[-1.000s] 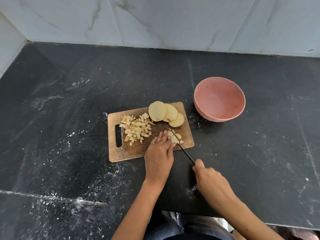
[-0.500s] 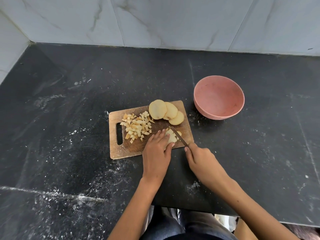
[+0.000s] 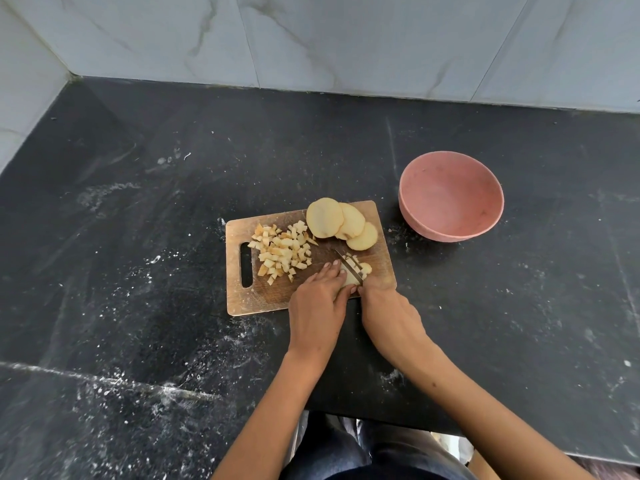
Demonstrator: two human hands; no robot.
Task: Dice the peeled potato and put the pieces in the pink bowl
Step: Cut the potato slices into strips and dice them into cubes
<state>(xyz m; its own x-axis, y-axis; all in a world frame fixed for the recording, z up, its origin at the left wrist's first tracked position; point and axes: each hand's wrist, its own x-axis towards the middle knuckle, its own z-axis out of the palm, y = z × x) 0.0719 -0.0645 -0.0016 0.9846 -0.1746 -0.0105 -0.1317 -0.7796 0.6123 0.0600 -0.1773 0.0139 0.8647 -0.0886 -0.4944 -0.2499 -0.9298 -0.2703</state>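
While left hand (image 3: 317, 303) pins slice (image 3: 349, 278), right hand (image 3: 389, 315) grips knife (image 3: 349, 265).

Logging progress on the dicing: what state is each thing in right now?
pink bowl: upright, no potato inside.
potato slices: three, uncut, overlapping.
diced pieces: piled on cutting board.
slice being cut: partly cut.
left hand: presses that slice.
right hand: grips knife.

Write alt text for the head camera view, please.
A person's left hand steadies a potato slice on a wooden cutting board while the right hand cuts it with a knife. Diced pieces and three slices wait; the pink bowl sits right.
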